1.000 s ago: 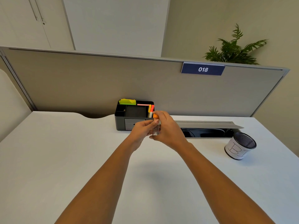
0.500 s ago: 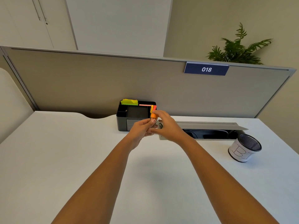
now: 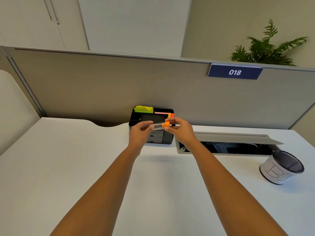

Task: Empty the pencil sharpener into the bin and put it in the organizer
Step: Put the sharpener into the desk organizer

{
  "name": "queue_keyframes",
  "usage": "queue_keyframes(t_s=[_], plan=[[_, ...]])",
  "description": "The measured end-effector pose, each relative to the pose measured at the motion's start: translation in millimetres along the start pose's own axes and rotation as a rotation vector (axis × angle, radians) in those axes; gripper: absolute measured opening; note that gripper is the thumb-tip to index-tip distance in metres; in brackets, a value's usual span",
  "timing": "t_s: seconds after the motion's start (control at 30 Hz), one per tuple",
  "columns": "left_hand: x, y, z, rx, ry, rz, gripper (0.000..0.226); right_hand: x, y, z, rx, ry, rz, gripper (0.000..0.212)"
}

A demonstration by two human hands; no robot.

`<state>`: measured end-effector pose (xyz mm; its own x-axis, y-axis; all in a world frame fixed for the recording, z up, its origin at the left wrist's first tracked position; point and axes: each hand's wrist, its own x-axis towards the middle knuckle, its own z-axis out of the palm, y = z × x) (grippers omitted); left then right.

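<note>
The clear pencil sharpener (image 3: pixel 159 125) is hard to see. The left hand (image 3: pixel 139 133) pinches its clear end; the right hand (image 3: pixel 180 131) pinches the orange end.

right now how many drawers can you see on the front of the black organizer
2, stacked: the upper drawer and the lower drawer, both right of the left hand. That hand covers part of the organizer, so more may be hidden.

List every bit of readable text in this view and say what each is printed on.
"018": white digits on the blue sign clipped to the top edge of the grey partition.
"B": a large hand-drawn letter on the white paper wrap of the mesh bin; strokes beside it run out of sight round the curve, so nothing more can be read there.
Nothing else carries legible text.
</note>
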<state>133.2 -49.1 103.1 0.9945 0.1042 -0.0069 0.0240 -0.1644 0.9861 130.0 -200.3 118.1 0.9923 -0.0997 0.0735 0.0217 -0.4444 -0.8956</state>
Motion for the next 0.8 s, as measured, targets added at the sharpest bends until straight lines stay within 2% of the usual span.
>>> queue_keyframes(t_s=[0.27, 0.6, 0.8], plan=[[48.9, -7.2, 14.3, 0.302, 0.026, 0.059, 0.037, 51.8, 16.5, 31.5, -0.26, 0.153, -0.044, 0.034], [81.6, -27.0, 19.4, 0.604, 0.03, 0.112, 0.039, 84.6, 32.7, 57.5, -0.443, 0.125, -0.051, 0.038], [81.3, -28.5, 22.6, 0.756, -0.031, 0.227, 0.041, 80.3, 35.7, 56.8, -0.494, 0.114, -0.107, 0.04]])
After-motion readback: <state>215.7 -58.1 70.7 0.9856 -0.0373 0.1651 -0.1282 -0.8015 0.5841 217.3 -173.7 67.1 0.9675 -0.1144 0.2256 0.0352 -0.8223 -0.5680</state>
